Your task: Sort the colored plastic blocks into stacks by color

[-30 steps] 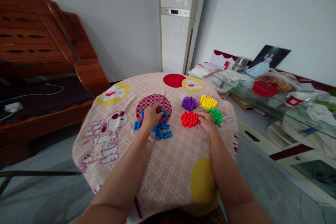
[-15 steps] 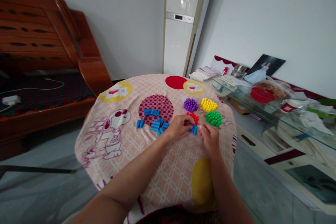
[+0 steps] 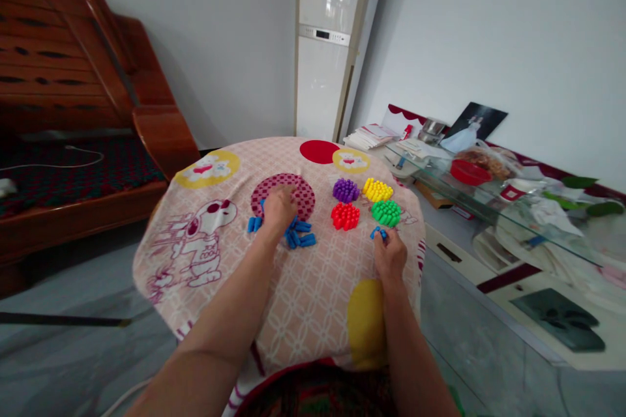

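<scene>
My left hand reaches over the left part of the table, at a loose pile of blue plastic pegs. Its fingers point down and away; the tips are hidden, so their grip cannot be made out. Farther right, my right hand is closed on a few blue pegs, held upright together just in front of a green cluster. Beside that cluster stand tight groups of red pegs, purple pegs and yellow pegs.
A patterned cloth covers the round table. To the right is a glass-topped cabinet bearing papers, a red bowl and a bag. A wooden bench stands left, and a tall white appliance behind.
My left hand has moved left from the red cluster to the loose blue pegs. My right hand now holds blue pegs near the green cluster. The red cluster is uncovered, and the view has shifted slightly.
</scene>
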Demonstrator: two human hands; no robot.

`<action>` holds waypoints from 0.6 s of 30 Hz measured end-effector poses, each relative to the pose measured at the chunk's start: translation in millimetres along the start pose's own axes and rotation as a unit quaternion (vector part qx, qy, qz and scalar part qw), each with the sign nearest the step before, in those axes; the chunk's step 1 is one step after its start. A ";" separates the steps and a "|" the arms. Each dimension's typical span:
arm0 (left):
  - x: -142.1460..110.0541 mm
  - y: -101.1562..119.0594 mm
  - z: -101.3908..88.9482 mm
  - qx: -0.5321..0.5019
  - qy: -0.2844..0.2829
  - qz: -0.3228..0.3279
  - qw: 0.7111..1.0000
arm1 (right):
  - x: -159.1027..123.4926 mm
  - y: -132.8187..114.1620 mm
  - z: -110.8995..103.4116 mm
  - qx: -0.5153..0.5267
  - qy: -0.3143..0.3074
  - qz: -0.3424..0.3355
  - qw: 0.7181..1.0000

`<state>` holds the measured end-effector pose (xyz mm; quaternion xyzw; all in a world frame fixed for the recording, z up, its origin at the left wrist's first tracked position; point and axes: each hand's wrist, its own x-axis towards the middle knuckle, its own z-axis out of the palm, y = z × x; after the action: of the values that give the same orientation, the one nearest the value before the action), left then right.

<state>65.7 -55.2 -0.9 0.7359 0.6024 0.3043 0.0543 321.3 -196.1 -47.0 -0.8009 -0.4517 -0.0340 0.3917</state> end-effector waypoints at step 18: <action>5.3 -30.5 0.9 0.089 -0.116 -0.020 0.989 | -0.6 -1.9 6.1 -0.122 -0.045 0.007 0.992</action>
<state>40.6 -41.8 -13.2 0.7561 0.6309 0.1615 0.0642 317.7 -191.9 -50.2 -0.8464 -0.4557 -0.0499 0.2709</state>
